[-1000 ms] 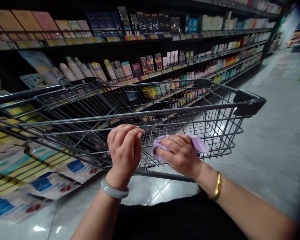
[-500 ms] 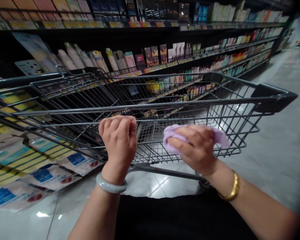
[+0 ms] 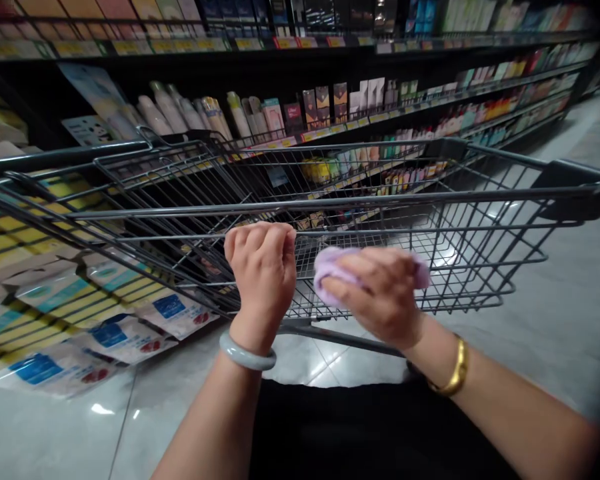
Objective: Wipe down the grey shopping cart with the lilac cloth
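Note:
A dark metal shopping cart (image 3: 360, 200) stands sideways in front of me. My left hand (image 3: 263, 267), with a pale bangle at the wrist, is closed around a thin side wire just below the cart's top rail. Bunched in my right hand (image 3: 387, 293) is a lilac cloth (image 3: 333, 270); its folds show at both sides of the closed fingers. This hand is at the near side of the cart, right of my left hand, and a gold bracelet is on its wrist. Whether the cloth touches the wires I cannot tell.
Behind the cart runs a long store shelf (image 3: 330, 130) lined with boxes, bottles and tubes. White, yellow and blue packages (image 3: 115, 337) are stacked at the lower left, close to the cart. Shiny grey floor tiles (image 3: 540, 333) extend along the aisle on the right.
The view has turned slightly left, so the cart and shelf appear further right. My right hand with the cloth has moved left, closer to my left hand, which keeps its hold on the wire.

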Tool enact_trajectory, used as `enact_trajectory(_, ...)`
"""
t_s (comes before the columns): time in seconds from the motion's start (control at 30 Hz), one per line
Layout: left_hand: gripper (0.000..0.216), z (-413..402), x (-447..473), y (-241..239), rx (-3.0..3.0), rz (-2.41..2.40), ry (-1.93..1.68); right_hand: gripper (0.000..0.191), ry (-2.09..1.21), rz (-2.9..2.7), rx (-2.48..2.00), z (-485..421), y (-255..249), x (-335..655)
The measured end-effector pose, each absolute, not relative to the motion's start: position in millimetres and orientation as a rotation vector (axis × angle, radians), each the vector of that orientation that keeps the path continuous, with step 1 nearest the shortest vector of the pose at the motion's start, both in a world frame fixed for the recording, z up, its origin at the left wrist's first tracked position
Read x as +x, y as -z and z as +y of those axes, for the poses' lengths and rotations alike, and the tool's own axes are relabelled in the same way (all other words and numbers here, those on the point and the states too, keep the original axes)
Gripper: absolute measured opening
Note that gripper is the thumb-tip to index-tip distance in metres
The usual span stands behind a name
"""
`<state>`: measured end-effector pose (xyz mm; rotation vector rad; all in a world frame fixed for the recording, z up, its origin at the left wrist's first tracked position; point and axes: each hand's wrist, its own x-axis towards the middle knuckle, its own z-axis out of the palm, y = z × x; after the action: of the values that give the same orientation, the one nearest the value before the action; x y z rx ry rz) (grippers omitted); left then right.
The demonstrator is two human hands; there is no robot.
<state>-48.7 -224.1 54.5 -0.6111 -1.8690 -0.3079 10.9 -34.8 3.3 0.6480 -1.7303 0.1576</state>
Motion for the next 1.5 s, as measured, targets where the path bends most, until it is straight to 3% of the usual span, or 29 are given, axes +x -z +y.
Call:
enact_trajectory(0.13, 0.019, -224.1, -49.4, -54.1, -0.618, -1.858, 0.325, 0.025, -0.222, -1.7, 0.501, -37.7, -7.5, 5.2)
enact_trajectory(0.3, 0.019, -224.6, -48.5, -54.5, -0.614, -1.854, 0.306, 0.011, -0.03, -1.763, 0.837, -50.4, 16.1, -0.6)
enact_trajectory(0.53, 0.019, -224.5, -47.0, -52.7, -0.602, -1.869, 0.326, 0.031, -0.28, -1.679, 0.487, -33.5, -19.3, 4.1)
enact_trajectory(0.77, 0.018, -224.6, -45.3, -53.5, -0.605, -1.876, 0.316, 0.018, -0.034, -1.812, 0.964, -58.0, 44.3, -2.9)
enact_trajectory(1.0, 0.018, -224.6, -45.2, -52.4, -0.601, -1.867, 0.333, 0.021, -0.155, -1.776, 0.721, -49.9, 14.1, 6.6)
enact_trajectory(1.17, 0.017, -225.0, -45.2, -52.9, -0.591, -1.882, 0.321, 0.012, 0.011, -1.985, 0.966, -63.6, 57.7, 0.5)
enact_trajectory(1.3, 0.017, -225.6, -43.3, -53.7, -0.599, -1.898, 0.323, 0.024, 0.081, -2.058, 1.058, -71.9, 88.3, 2.3)
enact_trajectory(1.5, 0.019, -225.2, -43.7, -53.3, -0.592, -1.912, 0.346, 0.015, -0.008, -1.964, 0.942, -52.8, 47.8, 7.5)
